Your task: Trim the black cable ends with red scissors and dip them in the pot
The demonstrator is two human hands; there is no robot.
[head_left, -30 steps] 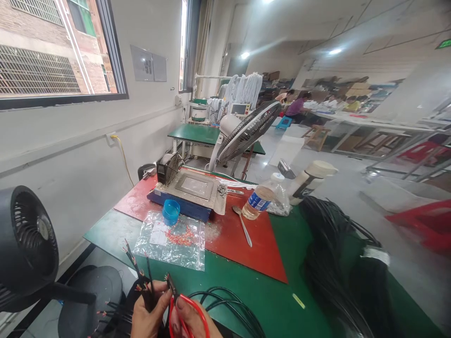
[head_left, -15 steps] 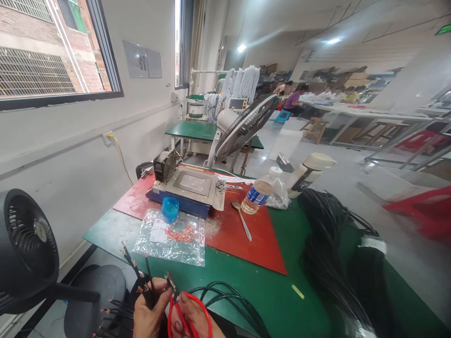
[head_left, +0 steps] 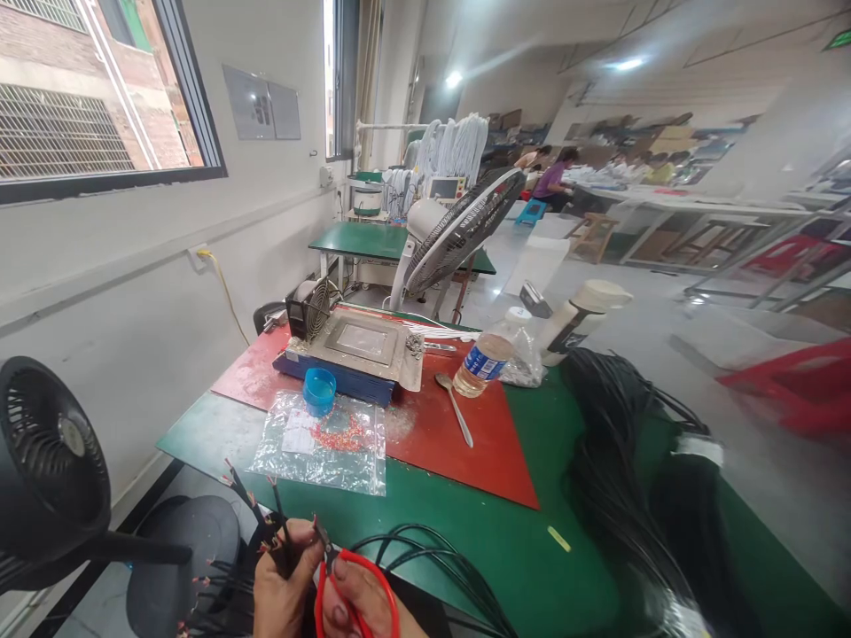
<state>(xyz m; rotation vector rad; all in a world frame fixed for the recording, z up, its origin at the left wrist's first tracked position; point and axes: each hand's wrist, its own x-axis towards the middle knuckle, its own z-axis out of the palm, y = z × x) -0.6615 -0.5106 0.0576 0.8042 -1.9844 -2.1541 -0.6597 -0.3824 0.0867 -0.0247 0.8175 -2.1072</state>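
At the lower middle, my left hand [head_left: 287,580] is closed around several black cables [head_left: 266,523] whose stripped ends show bare copper and coloured cores. My right hand [head_left: 363,598] grips red-handled cutting pliers [head_left: 380,576], and their metal jaws [head_left: 322,537] sit right at the left thumb and fingertips. Whatever lies between the jaws is too small to make out. Below and left of the left hand, more stripped cable ends [head_left: 216,580] stick out. A loop of black cable [head_left: 432,558] rests on the green table edge, just right of the pliers.
A clear plastic bag [head_left: 279,461] carries tiny red-orange clippings [head_left: 339,432] and a blue cap [head_left: 320,390]. Behind it stands a blue-based heating unit [head_left: 346,381]. A spoon [head_left: 456,412], a bottle [head_left: 482,365] and a black cable bundle [head_left: 612,478] lie rightward; a black fan [head_left: 53,461] stands left.
The view has shifted slightly. The plier handles look a little further apart and the jaws have tilted slightly; both hands keep their hold near the same spot.
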